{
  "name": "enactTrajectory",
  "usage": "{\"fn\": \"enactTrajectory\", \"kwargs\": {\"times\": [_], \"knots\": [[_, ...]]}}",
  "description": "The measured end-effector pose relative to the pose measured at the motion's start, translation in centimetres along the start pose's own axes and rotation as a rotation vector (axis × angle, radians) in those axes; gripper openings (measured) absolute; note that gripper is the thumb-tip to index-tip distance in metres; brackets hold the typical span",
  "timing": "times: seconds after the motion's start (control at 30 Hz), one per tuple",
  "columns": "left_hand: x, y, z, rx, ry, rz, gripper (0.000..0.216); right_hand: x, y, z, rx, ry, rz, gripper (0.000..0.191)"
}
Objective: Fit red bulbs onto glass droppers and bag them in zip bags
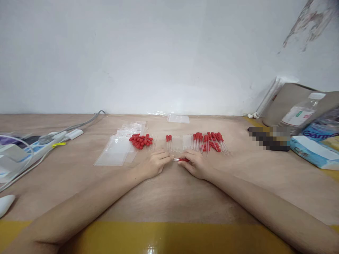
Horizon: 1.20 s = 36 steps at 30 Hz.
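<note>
In front of me, low over the table, a glass dropper with a red rubber bulb point(182, 159) lies level between my hands. My right hand point(195, 164) is closed with its fingertips on the red bulb. My left hand point(155, 163) pinches the glass end, most of which its fingers hide. Just beyond my hands, two red-bulbed droppers point(168, 138) lie beside a row of bare glass tubes point(178, 144). More red-bulbed droppers point(212, 141) are gathered to the right. Left of the row is a heap of loose red bulbs point(141, 141).
Clear plastic bags point(111, 151) lie overlapped at left, and another small bag point(178, 119) is by the wall. A power strip with cables point(39, 146) is far left. At right stand a plastic bottle point(299, 113) and a tissue pack point(314, 153).
</note>
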<state>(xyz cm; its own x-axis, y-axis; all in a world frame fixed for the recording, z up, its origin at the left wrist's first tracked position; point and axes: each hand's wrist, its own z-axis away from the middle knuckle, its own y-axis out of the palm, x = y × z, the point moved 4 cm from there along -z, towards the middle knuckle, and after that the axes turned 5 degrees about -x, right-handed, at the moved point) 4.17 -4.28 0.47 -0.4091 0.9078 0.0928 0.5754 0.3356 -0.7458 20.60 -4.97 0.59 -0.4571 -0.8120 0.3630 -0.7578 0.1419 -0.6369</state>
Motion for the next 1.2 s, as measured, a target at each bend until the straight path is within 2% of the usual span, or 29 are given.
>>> {"fn": "enactTrajectory", "kwargs": {"times": [0.17,0.47,0.6,0.7,0.77,0.87,0.9,0.97,1.07,1.13,1.2], "knots": [[-0.4,0.0,-0.3,-0.033,-0.007,-0.003,0.028,0.0,0.3,-0.1,-0.003,0.006,0.098,0.015],[-0.5,0.1,-0.3,-0.038,-0.053,0.022,0.033,0.4,0.6,-0.7,0.020,0.019,0.100,0.012],[-0.5,0.3,-0.3,0.000,-0.078,0.024,0.032,0.5,0.7,-0.8,0.055,0.028,0.073,0.014],[-0.7,-0.1,-0.5,0.029,-0.118,0.004,0.027,0.4,0.1,-1.1,0.096,0.018,0.069,0.016],[-0.3,-0.8,-0.8,0.022,-0.189,-0.061,0.025,-0.4,-1.3,-1.5,0.061,0.050,0.093,0.022],[1.6,-1.9,-1.0,0.021,-0.394,-0.187,0.024,-3.3,-4.6,-2.0,-0.112,0.267,0.173,0.029],[2.5,-2.1,-1.0,0.044,-0.482,-0.214,0.025,-4.6,-5.8,-2.0,-0.163,0.386,0.218,0.027],[4.4,-2.1,-1.1,0.133,-0.649,-0.251,0.024,-7.1,-7.9,-1.6,-0.184,0.653,0.347,0.026],[6.4,-1.5,-1.8,0.245,-0.775,-0.293,0.023,-9.3,-9.3,-1.0,-0.002,0.826,0.516,0.030],[7.1,-0.9,-2.4,0.267,-0.805,-0.306,0.020,-9.8,-9.2,-0.7,0.133,0.871,0.569,0.035],[7.4,-0.1,-2.9,0.276,-0.826,-0.307,0.019,-10.0,-8.9,-0.5,0.201,0.897,0.583,0.036]]}}
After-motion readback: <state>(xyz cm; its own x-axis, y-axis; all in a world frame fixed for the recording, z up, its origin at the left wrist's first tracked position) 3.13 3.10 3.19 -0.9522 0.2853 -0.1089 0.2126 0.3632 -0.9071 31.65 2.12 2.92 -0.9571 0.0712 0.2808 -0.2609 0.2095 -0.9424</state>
